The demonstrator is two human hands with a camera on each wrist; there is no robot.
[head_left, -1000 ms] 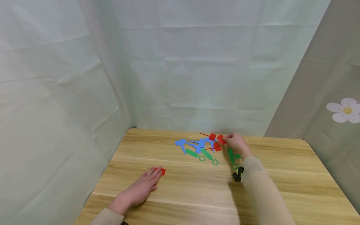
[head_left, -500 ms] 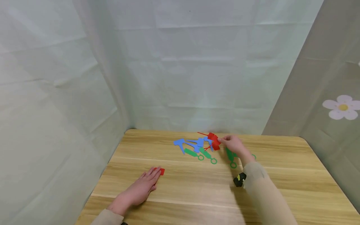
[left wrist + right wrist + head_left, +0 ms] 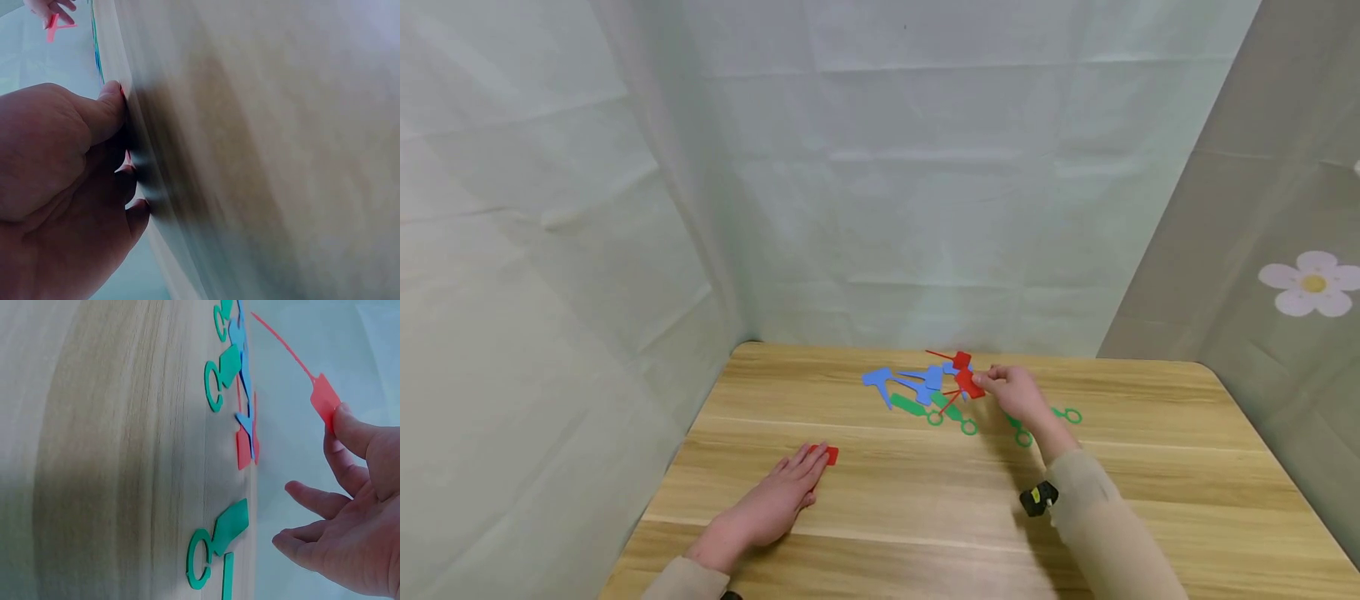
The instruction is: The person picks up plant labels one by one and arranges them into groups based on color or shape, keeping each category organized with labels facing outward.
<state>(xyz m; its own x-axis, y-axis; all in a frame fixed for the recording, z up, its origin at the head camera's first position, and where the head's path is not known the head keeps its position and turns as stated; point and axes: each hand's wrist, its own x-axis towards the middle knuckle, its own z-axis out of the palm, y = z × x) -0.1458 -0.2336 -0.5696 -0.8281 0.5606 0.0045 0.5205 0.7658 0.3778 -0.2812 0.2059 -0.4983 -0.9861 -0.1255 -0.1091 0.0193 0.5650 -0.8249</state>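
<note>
Nearest you, your left sleeve (image 3: 687, 579) crosses the near part of the wood-grained table (image 3: 910, 500). Your left hand (image 3: 772, 502) lies palm down with its fingers extended and pressing on a flat red tag (image 3: 832, 456); part of the tag's plate shows beyond the fingertips. To the right, a black device (image 3: 1039, 498) sits at the cuff of your right sleeve (image 3: 1101, 521). Farther out lie green tags with ring ends: a left pair (image 3: 952, 407) beside the blue cluster, and a right pair (image 3: 231, 526) partly hidden by your right arm in the head view. Your right hand (image 3: 1018, 396) pinches a raised red tag (image 3: 324, 400) by its plate between thumb and forefinger, the other fingers spread; the right wrist view shows it held apart from the table, its thin stem pointing away from the hand. Blue T-shaped tags (image 3: 934, 377) lie clustered left of that hand, with two further red tags (image 3: 243, 450) next to them. Behind the table hangs a pale cloth (image 3: 910, 208); a white flower (image 3: 1313, 283) marks the grey-brown cloth at right.
</note>
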